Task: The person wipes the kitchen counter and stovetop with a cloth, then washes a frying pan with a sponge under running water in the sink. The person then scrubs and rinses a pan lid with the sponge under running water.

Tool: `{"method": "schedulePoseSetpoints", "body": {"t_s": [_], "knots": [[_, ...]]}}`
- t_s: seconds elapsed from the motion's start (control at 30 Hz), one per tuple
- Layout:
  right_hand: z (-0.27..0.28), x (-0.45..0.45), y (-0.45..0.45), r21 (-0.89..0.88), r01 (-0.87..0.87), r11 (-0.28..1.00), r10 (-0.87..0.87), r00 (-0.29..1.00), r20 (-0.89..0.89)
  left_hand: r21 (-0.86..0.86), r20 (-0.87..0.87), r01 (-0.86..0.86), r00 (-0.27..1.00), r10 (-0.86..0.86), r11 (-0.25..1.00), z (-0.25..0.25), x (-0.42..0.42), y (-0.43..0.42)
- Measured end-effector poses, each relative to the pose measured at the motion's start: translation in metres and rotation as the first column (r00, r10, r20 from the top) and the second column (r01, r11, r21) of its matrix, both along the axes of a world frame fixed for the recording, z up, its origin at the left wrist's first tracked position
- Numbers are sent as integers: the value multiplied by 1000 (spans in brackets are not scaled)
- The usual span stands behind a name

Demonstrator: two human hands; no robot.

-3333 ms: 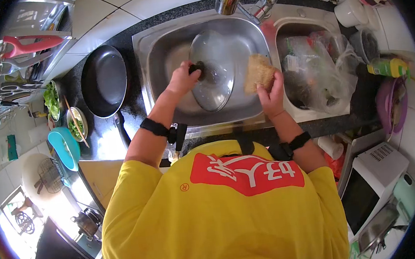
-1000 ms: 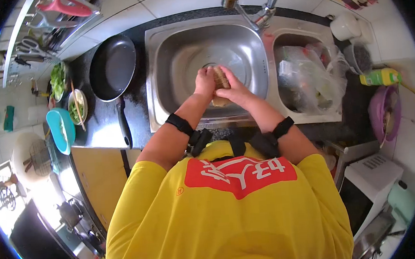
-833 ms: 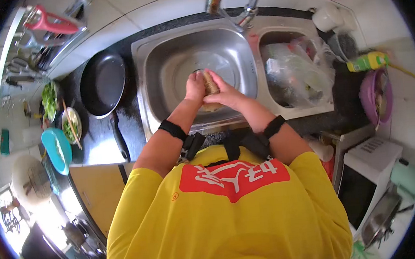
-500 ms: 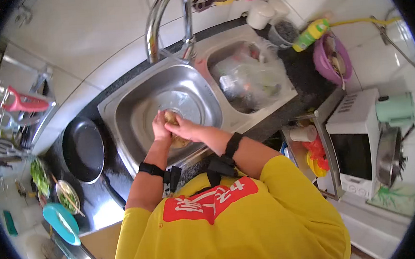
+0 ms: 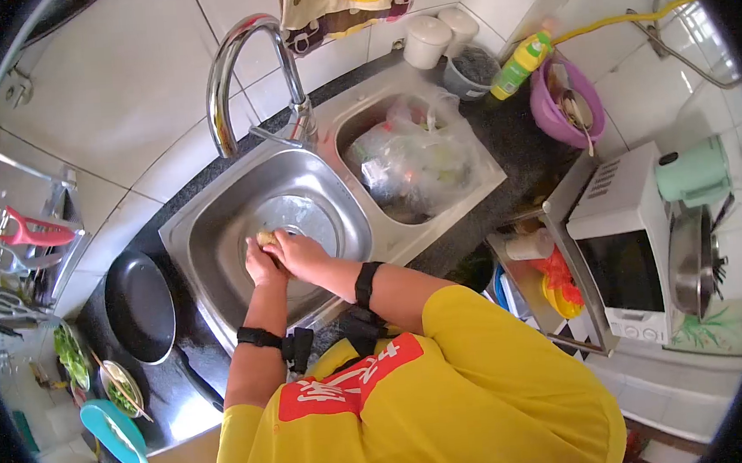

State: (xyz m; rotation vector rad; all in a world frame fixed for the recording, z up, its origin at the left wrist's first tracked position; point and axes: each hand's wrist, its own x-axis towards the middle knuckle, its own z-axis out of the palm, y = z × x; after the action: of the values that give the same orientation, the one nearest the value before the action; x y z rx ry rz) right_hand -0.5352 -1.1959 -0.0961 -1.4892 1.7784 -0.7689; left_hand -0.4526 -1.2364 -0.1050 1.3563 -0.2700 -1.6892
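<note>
Both hands are together over the left basin of the steel sink (image 5: 355, 211). Between them is a small tan, potato-like vegetable (image 5: 266, 237), its top end showing at the fingertips. My left hand (image 5: 263, 266) is closed around its left side. My right hand (image 5: 300, 255) lies across it from the right, fingers curled over. Most of the vegetable is hidden by the hands. Under them, the basin bottom shines wet. The chrome faucet (image 5: 217, 96) arches above the basin's back left corner.
Plastic bags (image 5: 422, 163) fill the right basin. A black frying pan (image 5: 140, 308) is left of the sink, near a bowl of greens with chopsticks (image 5: 122, 388) and a teal basin (image 5: 114, 434). A yellow bottle (image 5: 521, 66) and purple basin (image 5: 569, 106) stand at right.
The view has shifted, so the sink appears further left and lower. Both hands stay together on the vegetable, with less of it showing now.
</note>
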Motion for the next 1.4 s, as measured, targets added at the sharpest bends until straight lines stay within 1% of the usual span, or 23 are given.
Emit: {"method": "schedulePoseSetpoints", "body": {"t_s": [0.13,0.2,0.27,0.37,0.5,0.53,0.6,0.63,0.67,0.73,0.77,0.8,0.87,0.9,0.93,1.03,1.1,1.13,1.17,1.2,1.23,1.3,1.4], "knots": [[-13,1,-5,-3,195,981,-193,975,112,-69,-201,85,975,-97,994,-15,5,11],[-10,4,2,-101,207,973,-175,950,257,-111,27,-45,998,48,993,-14,-2,16],[-3,6,4,51,181,982,-188,936,299,-192,292,119,955,-59,974,-11,-1,20],[5,-3,0,59,112,992,-123,962,242,-152,194,130,976,-99,980,-58,9,4],[-4,-5,-7,10,70,997,-70,965,254,-231,329,192,938,-109,954,-35,3,5],[-3,-3,-5,6,78,997,-77,965,250,-176,-12,9,1000,-12,984,-39,5,2],[5,0,0,144,83,986,-163,657,736,-178,-112,13,993,-33,984,-50,16,-1],[46,-22,-1,498,-143,855,-338,575,745,-183,-117,19,992,-41,983,-44,18,-1],[33,-25,-3,495,-133,859,-340,575,744,-202,42,174,985,-169,964,-38,22,0],[-5,-26,-10,233,-235,944,-165,275,947,-197,204,337,933,-298,921,-18,31,-2],[-9,-27,-11,208,-123,970,-133,446,885,-137,270,391,899,-345,910,-5,36,-5],[-1,-33,-10,208,-108,972,-139,447,884,-73,330,440,858,-395,895,7,38,-8],[30,-46,-5,-97,-66,993,96,933,348,-78,427,457,818,-385,886,32,39,-9],[32,-46,-1,-427,24,904,88,966,241,-140,437,497,807,-397,856,38,39,-5],[21,-46,-1,-422,34,906,74,968,238,-137,431,507,804,-410,851,28,41,2],[-68,-40,3,218,-396,892,427,896,-120,304,845,903,-110,-523,302,-33,68,22],[-51,-51,22,252,-315,915,341,938,-62,706,697,708,-700,-156,-22,-51,75,10],[-34,-53,28,253,-229,940,232,973,20,705,697,709,-701,-151,-32,-38,68,12],[-40,-54,27,259,-216,941,220,975,15,378,857,873,-205,-474,307,-25,61,14],[-48,-52,20,305,-250,919,214,966,148,97,752,721,398,-525,686,-13,53,17],[-46,-53,19,340,-294,893,202,938,280,322,829,759,63,-555,566,-12,58,15],[-24,-56,27,303,-251,919,87,881,465,698,639,710,-674,-370,-88,-25,89,18],[11,-67,30,23,-148,989,59,528,847,613,751,766,-641,-157,-193,29,71,26]]}}
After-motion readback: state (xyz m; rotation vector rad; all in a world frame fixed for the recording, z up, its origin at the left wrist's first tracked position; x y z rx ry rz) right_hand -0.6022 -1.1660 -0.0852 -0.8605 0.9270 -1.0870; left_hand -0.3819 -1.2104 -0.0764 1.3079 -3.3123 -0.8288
